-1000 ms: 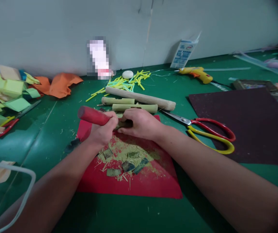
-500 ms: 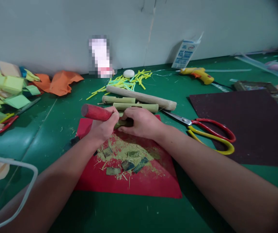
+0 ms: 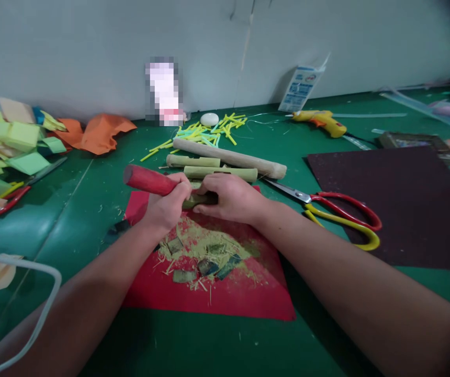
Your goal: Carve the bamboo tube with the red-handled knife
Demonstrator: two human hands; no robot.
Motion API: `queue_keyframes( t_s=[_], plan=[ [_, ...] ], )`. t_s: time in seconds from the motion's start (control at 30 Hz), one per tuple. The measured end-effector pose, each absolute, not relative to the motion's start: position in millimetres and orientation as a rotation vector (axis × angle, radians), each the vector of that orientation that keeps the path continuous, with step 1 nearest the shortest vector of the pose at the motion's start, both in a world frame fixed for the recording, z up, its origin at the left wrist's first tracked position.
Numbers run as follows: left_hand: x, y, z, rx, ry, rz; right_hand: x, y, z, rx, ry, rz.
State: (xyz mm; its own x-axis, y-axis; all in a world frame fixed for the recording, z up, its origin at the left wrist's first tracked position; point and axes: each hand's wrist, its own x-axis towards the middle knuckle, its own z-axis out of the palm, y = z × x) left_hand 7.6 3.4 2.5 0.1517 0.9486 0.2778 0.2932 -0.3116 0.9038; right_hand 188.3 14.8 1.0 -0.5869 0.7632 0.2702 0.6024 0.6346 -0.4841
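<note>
I see the left hand [image 3: 169, 203] gripping a red cylindrical-handled tool [image 3: 150, 180], the right hand [image 3: 231, 198] pinching a short greenish bamboo tube [image 3: 198, 201] above the flat red sheet's [image 3: 264, 296] far part. If the round tube rolled, the tool could skid toward the right hand.

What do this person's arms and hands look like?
The left hand and right hand are ungloved. No sleeve, watch or bracelet shows on the left forearm or right forearm. Some fingers are hidden, so I can't rule out rings.
</note>
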Motion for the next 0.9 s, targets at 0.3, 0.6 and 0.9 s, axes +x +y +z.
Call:
queue_keyframes(
  t_s=[0.3,0.6,0.9],
  plan=[
    [13,9,4,1.728,1.239,1.140,186,11,-1,-1.092,-2.372,0.416],
    [15,3,7,1.641,1.281,1.228,183,5,6,-1.166,-2.400,0.355],
    [15,6,7,1.628,1.329,1.251,182,4,1,-1.191,-2.296,0.357]
  ],
)
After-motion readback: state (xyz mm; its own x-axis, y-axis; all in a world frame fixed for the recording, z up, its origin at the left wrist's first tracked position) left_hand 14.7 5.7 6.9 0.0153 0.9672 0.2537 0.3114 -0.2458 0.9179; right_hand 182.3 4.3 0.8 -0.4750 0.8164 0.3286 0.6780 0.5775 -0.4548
